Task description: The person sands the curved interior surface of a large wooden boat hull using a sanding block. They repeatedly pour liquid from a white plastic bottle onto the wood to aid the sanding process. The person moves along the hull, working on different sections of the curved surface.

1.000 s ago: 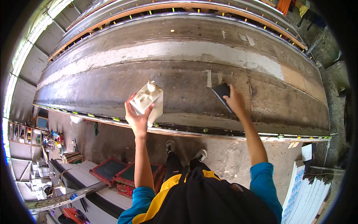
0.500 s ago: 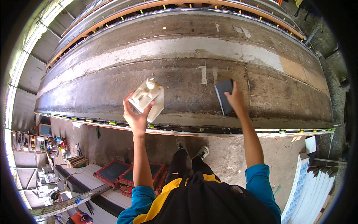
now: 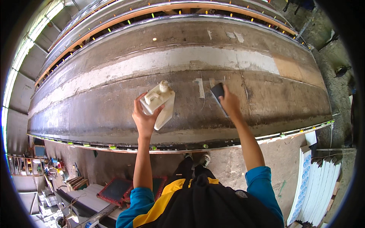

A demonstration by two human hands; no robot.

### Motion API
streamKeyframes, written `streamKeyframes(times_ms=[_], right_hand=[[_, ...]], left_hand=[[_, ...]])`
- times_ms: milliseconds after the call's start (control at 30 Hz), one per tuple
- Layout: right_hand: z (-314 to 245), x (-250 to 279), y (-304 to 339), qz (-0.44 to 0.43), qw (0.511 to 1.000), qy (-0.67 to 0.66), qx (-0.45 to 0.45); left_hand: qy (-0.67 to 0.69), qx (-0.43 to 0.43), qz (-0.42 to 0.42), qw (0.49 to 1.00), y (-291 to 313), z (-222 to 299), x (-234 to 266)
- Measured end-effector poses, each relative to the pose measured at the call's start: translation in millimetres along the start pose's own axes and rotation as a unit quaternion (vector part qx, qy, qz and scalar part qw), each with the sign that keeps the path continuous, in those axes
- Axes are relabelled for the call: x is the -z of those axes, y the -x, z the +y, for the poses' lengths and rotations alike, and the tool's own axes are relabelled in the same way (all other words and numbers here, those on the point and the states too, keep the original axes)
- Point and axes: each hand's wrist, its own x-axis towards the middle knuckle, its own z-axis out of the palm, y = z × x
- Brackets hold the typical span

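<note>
My left hand [image 3: 145, 118] is closed around a white plastic jug [image 3: 169, 108], its fingers at the jug's side and its thumb near the moulded handle. The jug is tilted over the near half of a long stained table [image 3: 125, 108], its neck pointing away from me. In my right hand [image 3: 230, 102], to the right of the jug, is a dark flat pad [image 3: 218, 92] with a pale edge. It stands tilted on or just above the brown surface; whether it touches cannot be told.
A pale band [image 3: 167, 56] runs lengthwise along the table, with small clips [image 3: 205, 146] on its near edge. Red-framed dark panels [image 3: 115, 191] lie on the floor at lower left. White boards [image 3: 318, 190] are stacked at lower right.
The view has shifted, so the table sits lower in the picture. My right hand has turned the dark pad more edge-on and brought it closer to the jug. My left hand keeps its hold.
</note>
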Motion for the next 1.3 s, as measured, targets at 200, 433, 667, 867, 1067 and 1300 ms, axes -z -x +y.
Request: streamKeyframes(times_ms=[200,433,667,867,1067,1300], right_hand=[[-36,-38,45,0.078,0.927,0.29,0.225],[-59,23,63,-0.185,0.975,0.076,0.1],[-13,39,55,-0.108,0.989,0.032,0.093],[75,80,35,0.069,0.974,-0.152,-0.152],[133,105,32,0.159,0.949,-0.212,-0.172],[188,114,31,0.152,0.93,-0.259,-0.213]], left_hand=[[-0.045,-0.009,-0.027,0.999,-20,-9,1],[-0.095,-0.002,-0.117,0.989,-37,-7,-21],[-0.15,-0.062,-0.238,0.957,-41,12,-80],[-0.264,-0.171,-0.42,0.852,-16,43,-138],[-0.361,-0.289,-0.484,0.743,26,74,-188],[-0.452,-0.299,-0.567,0.62,40,83,-254]])
